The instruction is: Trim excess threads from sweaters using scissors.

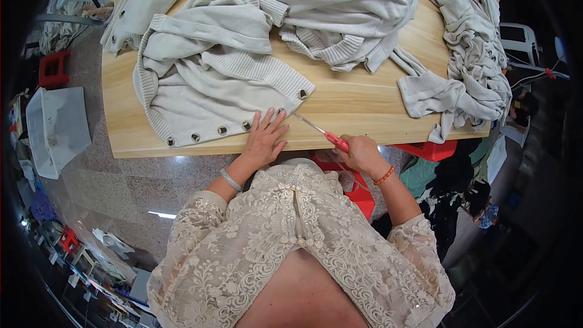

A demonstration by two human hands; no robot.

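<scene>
A cream knitted cardigan (206, 94) lies on the wooden table in front of me. Its front band, with several dark buttons (222, 130), runs along the near side. My left hand (265, 140) rests flat on that band, fingers spread, beside a button (280, 111). In my right hand (362, 157) is a red-handled tool (336, 141) with a thin metal shaft, gripped by the handle. The shaft points up and left, and its tip is at the cardigan's edge just right of my left fingertips. Whether the tip touches the knit I cannot tell.
More cream knitwear (346, 6) is heaped at the table's far side, and a crumpled pile (470, 42) hangs over the right end. Another buttoned cardigan (149, 0) lies far left. A clear plastic bin (57, 127) and a red stool (54, 68) stand left of the table (364, 118).
</scene>
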